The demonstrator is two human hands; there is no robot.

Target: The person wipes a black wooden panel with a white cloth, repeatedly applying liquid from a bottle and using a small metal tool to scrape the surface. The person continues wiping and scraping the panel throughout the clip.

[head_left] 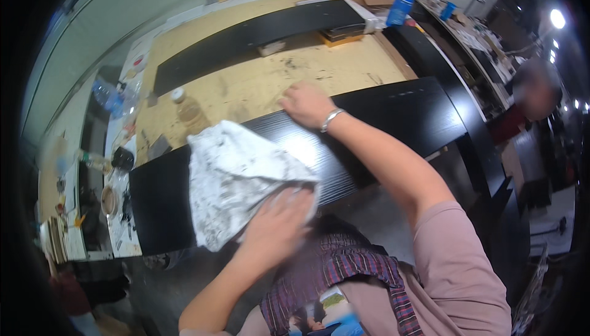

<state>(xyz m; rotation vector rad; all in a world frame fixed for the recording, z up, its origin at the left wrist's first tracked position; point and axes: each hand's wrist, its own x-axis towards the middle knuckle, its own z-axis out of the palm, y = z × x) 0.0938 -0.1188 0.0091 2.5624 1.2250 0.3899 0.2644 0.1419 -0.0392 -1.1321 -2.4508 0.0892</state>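
Observation:
A long black board (381, 105) with a wood-grain surface lies across in front of me, shining where light strikes it. Over its left half spreads a crumpled white cloth (224, 170) stained with dark smudges. My left hand (279, 222), somewhat blurred, is closed on the cloth's near right edge. At the board's far edge my right hand (307, 103), with a silver bracelet at the wrist, has its fingers curled over the rim; the fingertips are partly hidden.
Behind lies a second black board (258, 35) on a yellowish worktop (233, 84). A capped bottle (189, 110) of amber liquid stands beyond the cloth. Several bottles and cups line the left edge. A blue can (401, 7) stands at the back right. Another person (522, 105) is at the right.

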